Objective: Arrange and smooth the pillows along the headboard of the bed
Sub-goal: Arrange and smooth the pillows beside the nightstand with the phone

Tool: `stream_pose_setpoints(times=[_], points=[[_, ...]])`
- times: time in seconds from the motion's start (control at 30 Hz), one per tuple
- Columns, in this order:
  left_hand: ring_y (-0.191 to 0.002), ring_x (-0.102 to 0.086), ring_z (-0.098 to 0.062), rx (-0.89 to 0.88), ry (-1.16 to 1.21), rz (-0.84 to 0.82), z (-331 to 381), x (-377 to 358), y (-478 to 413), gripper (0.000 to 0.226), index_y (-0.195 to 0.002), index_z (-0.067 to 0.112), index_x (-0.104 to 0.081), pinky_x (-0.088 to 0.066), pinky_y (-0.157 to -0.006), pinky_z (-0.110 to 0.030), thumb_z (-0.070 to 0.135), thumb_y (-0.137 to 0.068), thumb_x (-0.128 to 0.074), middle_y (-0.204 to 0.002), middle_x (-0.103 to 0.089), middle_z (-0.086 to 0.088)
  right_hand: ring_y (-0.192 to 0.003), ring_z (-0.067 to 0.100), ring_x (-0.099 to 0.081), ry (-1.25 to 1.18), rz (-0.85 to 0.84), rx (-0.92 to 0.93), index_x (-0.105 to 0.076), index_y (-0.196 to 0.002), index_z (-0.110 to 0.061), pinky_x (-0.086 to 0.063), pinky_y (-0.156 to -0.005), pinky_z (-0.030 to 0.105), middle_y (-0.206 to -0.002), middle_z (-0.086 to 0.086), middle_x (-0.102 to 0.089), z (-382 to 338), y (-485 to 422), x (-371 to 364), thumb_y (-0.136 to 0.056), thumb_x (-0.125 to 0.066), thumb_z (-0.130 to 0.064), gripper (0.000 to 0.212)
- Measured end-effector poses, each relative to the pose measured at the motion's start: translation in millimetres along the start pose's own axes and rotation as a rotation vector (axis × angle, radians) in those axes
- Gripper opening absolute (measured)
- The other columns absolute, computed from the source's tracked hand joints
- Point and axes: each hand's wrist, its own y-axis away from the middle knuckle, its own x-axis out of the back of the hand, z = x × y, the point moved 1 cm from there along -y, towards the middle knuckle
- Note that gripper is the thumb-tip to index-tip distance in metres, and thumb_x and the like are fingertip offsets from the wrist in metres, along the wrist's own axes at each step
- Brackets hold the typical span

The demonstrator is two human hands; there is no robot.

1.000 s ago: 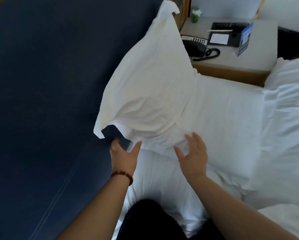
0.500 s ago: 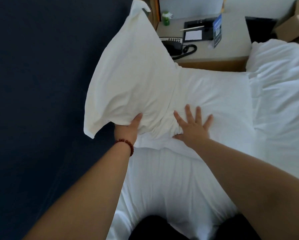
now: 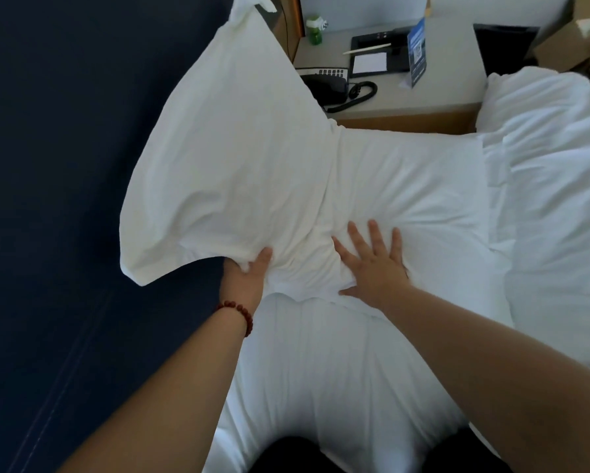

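Grips the bottom hem of the upright pillow (image 3: 232, 158) with the left hand (image 3: 245, 279), fingers buried in the cloth, propping it toward 11 o'clock against the dark headboard (image 3: 64, 199), and presses the right hand (image 3: 375, 268), fingers spread flat and holding nothing, on the bunched cloth between that and the flat pillow (image 3: 409, 179) lying toward 2 o'clock. Risks, on letting go, a slump of the leaning pillow toward 1 o'clock onto the nightstand (image 3: 433, 97) and phone (image 3: 326, 87), with only one low edge held; could also drag fresh creases into the flat pillow by pushing sideways.
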Motion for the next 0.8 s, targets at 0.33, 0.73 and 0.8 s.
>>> stream_pose_setpoints(times=[0.33,0.73,0.8], points=[[-0.108,-0.059,-0.014,0.072,-0.05,-0.104,-0.3,-8.3,-9.6,0.057,-0.127,0.016,-0.062,-0.042,-0.095,-0.026,0.035,-0.077,-0.083,-0.119,-0.066,0.005,-0.148,0.041,0.001,-0.055,0.247,0.104,0.005,-0.154,-0.043,0.019,-0.115,0.047,-0.164,0.011,-0.001,41.9,20.0,-33.7,-0.068,-0.071,-0.068,0.117],[-0.096,-0.071,-0.013,0.26,0.298,-0.048,-34.2,23.3,55.6,0.015,-0.103,0.016,-0.067,-0.053,-0.082,-0.028,0.027,-0.099,-0.058,-0.106,-0.074,-0.002,-0.094,0.019,-0.064,-1.946,-0.149,-0.818,-0.061,-0.098,-0.017,-0.051,-0.082,0.026,-0.102,0.004,-0.067,-123.4,94.4,-8.2,-0.079,-0.075,-0.051,0.042],[-0.105,-0.068,-0.016,0.244,0.29,-0.07,-31.0,27.0,53.8,0.014,-0.107,0.015,-0.066,-0.052,-0.087,-0.029,0.022,-0.099,-0.058,-0.115,-0.071,-0.006,-0.104,0.021,-0.064,-2.377,-0.488,-0.958,-0.056,-0.101,-0.013,-0.052,-0.086,0.032,-0.109,0.007,-0.063,-138.9,70.4,2.1,-0.078,-0.074,-0.056,0.052]])
